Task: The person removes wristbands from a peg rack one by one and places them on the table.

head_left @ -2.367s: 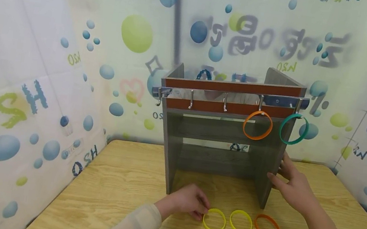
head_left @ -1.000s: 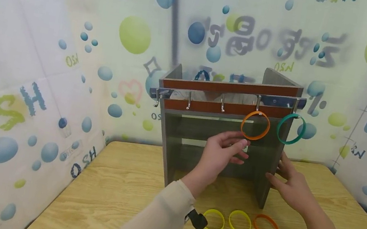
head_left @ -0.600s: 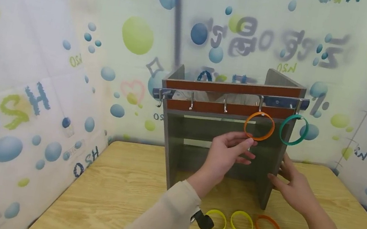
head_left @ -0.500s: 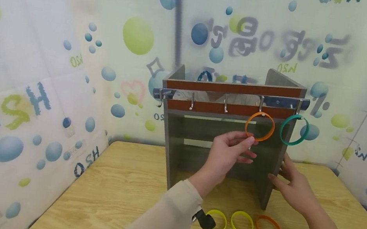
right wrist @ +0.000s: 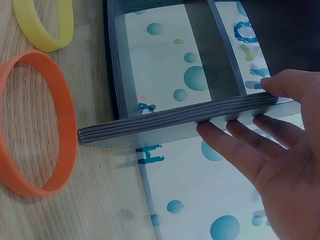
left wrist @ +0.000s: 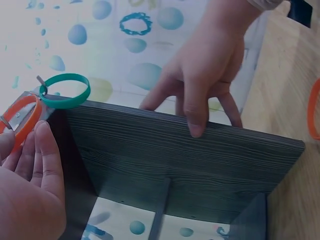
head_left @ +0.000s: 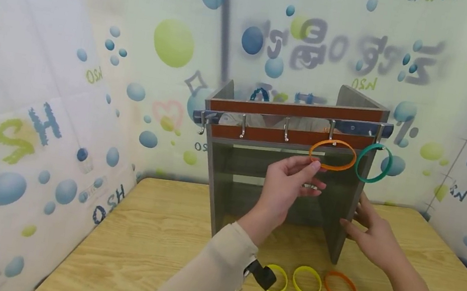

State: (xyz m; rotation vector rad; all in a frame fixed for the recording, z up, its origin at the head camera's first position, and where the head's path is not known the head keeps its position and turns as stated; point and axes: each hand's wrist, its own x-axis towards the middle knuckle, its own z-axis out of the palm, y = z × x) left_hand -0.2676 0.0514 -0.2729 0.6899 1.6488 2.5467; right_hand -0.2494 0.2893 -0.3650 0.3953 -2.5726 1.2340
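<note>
My left hand (head_left: 284, 183) pinches the lower left edge of an orange silicone wristband (head_left: 339, 168) at the fourth hook from the left. In the left wrist view, a metal hook still passes through this band. The band looks tilted and wider than a freely hanging one. Right beside it, a teal wristband (head_left: 358, 170) hangs from the rightmost hook. My right hand (head_left: 375, 239) grips the right side panel of a grey wooden shelf (head_left: 333, 216). The right wrist view has the thumb (right wrist: 287, 84) on the panel's inner side and several fingers along its outer face.
Two yellow wristbands (head_left: 307, 283) and an orange-red wristband (head_left: 341, 288) lie on the wooden table (head_left: 148, 233) before the shelf. Three bare hooks (head_left: 287, 129) stick out from the metal rail (head_left: 365, 129). A patterned curtain (head_left: 140, 41) stands behind.
My left hand has risen from beside the left yellow wristband to the hanging orange one and taken hold of it. The band has since tilted up and widened. My right hand stays on the panel.
</note>
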